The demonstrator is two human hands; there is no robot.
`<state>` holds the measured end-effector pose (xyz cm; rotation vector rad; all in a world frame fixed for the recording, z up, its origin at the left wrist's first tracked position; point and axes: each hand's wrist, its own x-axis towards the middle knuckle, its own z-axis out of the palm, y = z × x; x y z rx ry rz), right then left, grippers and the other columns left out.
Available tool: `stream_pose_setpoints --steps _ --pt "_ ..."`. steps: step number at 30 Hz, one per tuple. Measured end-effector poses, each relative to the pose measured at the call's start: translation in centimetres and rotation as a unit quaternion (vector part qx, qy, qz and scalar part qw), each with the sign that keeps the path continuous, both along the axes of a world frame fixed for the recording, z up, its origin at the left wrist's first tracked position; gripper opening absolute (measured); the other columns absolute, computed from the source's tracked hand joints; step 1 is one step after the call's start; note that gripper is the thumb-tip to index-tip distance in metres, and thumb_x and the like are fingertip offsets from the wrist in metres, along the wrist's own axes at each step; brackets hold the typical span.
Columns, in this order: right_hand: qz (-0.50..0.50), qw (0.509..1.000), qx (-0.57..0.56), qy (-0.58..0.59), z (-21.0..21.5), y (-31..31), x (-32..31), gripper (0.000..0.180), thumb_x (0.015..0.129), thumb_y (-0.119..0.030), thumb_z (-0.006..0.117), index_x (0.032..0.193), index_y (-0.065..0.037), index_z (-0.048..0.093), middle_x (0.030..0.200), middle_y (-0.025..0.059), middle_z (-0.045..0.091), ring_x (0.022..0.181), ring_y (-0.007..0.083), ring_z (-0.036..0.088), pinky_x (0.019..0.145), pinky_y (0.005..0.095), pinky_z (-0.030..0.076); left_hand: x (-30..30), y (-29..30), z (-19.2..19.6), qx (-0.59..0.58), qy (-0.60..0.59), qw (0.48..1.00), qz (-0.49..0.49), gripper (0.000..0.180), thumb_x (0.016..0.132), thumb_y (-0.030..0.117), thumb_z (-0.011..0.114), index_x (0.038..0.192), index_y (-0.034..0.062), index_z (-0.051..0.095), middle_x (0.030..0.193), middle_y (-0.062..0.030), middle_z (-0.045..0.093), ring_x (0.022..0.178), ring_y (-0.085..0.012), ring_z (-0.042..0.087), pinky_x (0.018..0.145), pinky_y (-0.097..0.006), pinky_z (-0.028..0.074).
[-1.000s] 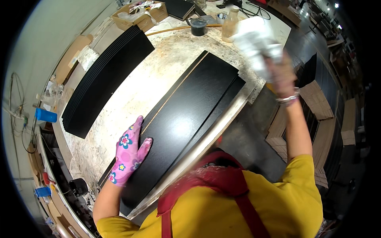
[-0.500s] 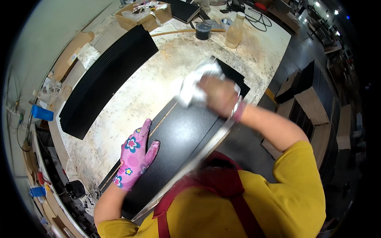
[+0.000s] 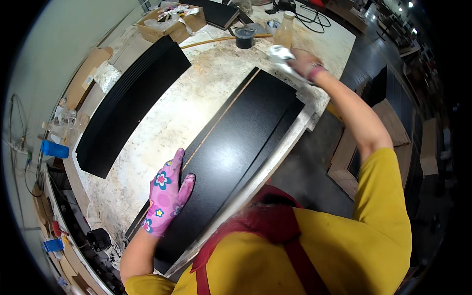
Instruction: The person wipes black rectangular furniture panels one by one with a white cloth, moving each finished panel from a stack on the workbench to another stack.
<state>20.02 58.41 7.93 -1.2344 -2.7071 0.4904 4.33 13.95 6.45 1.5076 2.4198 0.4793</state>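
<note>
My left hand point(image 3: 166, 196), in a pink flowered glove, rests over the left edge of a long black board point(image 3: 231, 142). Its fingers are stretched out, with the thumb apart on the board's top. A narrow tan strip runs along that edge, and more black boards lie underneath. My bare right hand point(image 3: 306, 63) is closed on a white cloth point(image 3: 282, 55), just past the board's far end and close to the glass bottle point(image 3: 284, 30). Motion blurs the hand and cloth somewhat, and the right fingertips are partly hidden.
A stack of black boards point(image 3: 132, 105) lies on the stained white table point(image 3: 152, 142) at the left. Along the back stand a dark-filled tub point(image 3: 244, 38) and a cardboard box point(image 3: 172, 25) of odds and ends. A blue cup point(image 3: 54, 149) sits at the left edge; boards are piled on the right.
My right hand has swept the cloth away to the far right, off the board, uncovering its far end. My left hand stays in place on the board's edge.
</note>
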Motion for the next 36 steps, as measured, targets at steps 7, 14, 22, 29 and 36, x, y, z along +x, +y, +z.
stream_pose_setpoints --steps 7,14,22,29,36 --pt "0.228 0.956 0.162 0.088 -2.1 -13.8 0.4 0.039 0.081 -0.033 0.069 0.112 -0.011 0.064 0.107 0.0128 0.066 0.097 0.0282 0.065 0.087 0.0383 0.052 -0.2 -0.8 -0.4 0.014 -0.003 1.0 0.004 0.063 0.088 0.025 0.059 0.143 0.0058 0.036 0.113 -0.0196 0.059 0.1 -0.0354 0.059 0.087 -0.043 0.048" --pt "0.256 0.949 0.174 0.065 -2.3 -15.1 1.5 0.031 0.08 -0.025 0.069 0.106 -0.01 0.064 0.102 0.0136 0.064 0.086 0.0271 0.065 0.075 0.038 0.053 0.3 -0.2 0.3 -0.009 -0.022 0.999 0.023 0.06 0.087 0.02 0.057 0.141 0.0017 0.039 0.118 -0.0242 0.059 0.107 -0.0386 0.058 0.094 -0.042 0.046" --pt "-0.044 0.999 0.001 -0.032 -1.9 2.0 5.9 0.039 0.091 -0.033 0.056 0.123 -0.01 0.059 0.115 0.0157 0.065 0.104 0.0305 0.063 0.091 0.0379 0.047 0.6 0.5 0.6 0.017 -0.029 0.999 0.004 0.059 0.088 0.018 0.056 0.141 0.0014 0.04 0.117 -0.0246 0.059 0.105 -0.0391 0.059 0.092 -0.042 0.046" --pt "0.392 0.889 0.117 0.205 -2.4 -17.1 -3.5 0.03 0.086 -0.031 0.06 0.109 -0.012 0.065 0.098 0.0112 0.068 0.085 0.0284 0.066 0.077 0.0419 0.052 -0.5 -1.2 -1.1 0.03 0.011 0.999 -0.002 0.063 0.087 0.025 0.061 0.143 0.0059 0.037 0.11 -0.0195 0.06 0.098 -0.0359 0.06 0.085 -0.042 0.048" --pt "0.095 0.995 -0.005 0.011 1.7 -5.5 -6.3 0.034 0.09 -0.036 0.06 0.111 -0.01 0.065 0.104 0.0133 0.067 0.091 0.0297 0.066 0.08 0.0375 0.053 0.2 0.2 0.5 -0.008 -0.018 1.0 0.011 0.063 0.086 0.021 0.06 0.143 0.0046 0.038 0.114 -0.0211 0.06 0.102 -0.0357 0.06 0.089 -0.041 0.048"
